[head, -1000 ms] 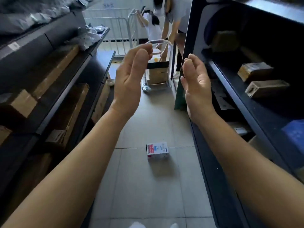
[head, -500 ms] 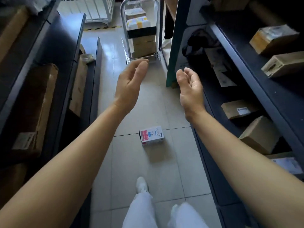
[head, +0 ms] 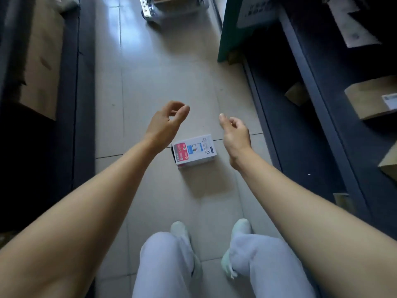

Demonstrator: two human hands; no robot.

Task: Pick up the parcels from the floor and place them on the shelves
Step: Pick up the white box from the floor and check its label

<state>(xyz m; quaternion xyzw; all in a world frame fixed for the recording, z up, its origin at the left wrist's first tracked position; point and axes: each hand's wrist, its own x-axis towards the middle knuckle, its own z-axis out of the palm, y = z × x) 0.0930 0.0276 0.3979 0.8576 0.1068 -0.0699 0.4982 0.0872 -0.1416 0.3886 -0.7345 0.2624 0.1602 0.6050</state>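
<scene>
A small white parcel box (head: pixel 194 152) with a red and blue label lies flat on the tiled floor (head: pixel 150 87) in the aisle. My left hand (head: pixel 166 123) hovers above and just left of it, fingers loosely curled, holding nothing. On the box's right, my right hand (head: pixel 235 133) is also above the floor with curled fingers and is empty. Neither hand touches the box. Dark shelves (head: pixel 322 87) run along the right and more dark shelves (head: pixel 71 82) along the left.
Brown cardboard boxes (head: pixel 373 100) sit on the right shelves and a long carton (head: pixel 43 57) on the left one. A metal trolley (head: pixel 171 7) stands at the far end of the aisle. My legs (head: pixel 171 261) and shoes are at the bottom of the view.
The view has tilted down and closer to the floor. Both hands have dropped from chest height to either side of the white box, fingers curling in.
</scene>
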